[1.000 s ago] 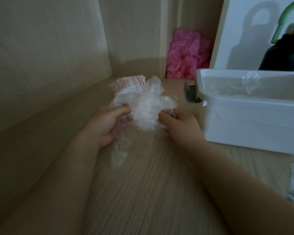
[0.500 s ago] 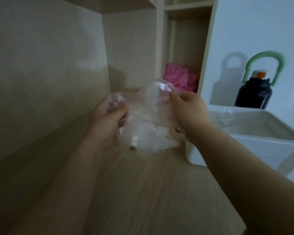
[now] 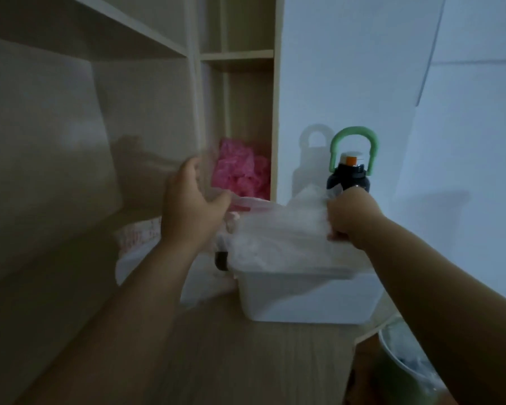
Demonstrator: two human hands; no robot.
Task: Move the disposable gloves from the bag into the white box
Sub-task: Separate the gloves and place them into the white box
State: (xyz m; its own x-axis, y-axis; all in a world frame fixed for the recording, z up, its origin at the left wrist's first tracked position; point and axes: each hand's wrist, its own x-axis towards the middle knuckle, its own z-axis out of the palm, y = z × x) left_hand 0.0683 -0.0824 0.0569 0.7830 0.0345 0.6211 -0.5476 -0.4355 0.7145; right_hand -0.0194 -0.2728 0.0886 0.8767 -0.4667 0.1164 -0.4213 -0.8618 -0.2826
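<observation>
Translucent white, thin-film disposable gloves [image 3: 278, 232] make one crumpled, cloudy wad w/ soft folds; single gloves can't be picked out in this dim light. We see the wad over the open top of the white rectangular plastic box [image 3: 304, 296], its lower part sagging inside the rim.

The wad's long axis runs approx. left-right across the box opening. Its left end stretches as a flat strip toward our left hand [image 3: 190, 209]. Its right end rises to a bunched peak at our right hand [image 3: 351, 214].

Our right hand's fingers are curled round that peak, gripping it above the box's far right side. Our left hand is spread wide, fingers up and blurred, thumb pointing at the strip. Whether the thumb pinches the film we can't tell.

Just left of the box, partly behind our left forearm, is the clear plastic bag w/ red print [image 3: 140, 232], low by the light wood desk [image 3: 216, 352].

Behind the box, by the white wall, stands a black bottle w/ green loop handle [image 3: 348, 179], upright. A crumpled pink plastic heap [image 3: 240, 171] sits in the narrow shelf compartment at the back.
</observation>
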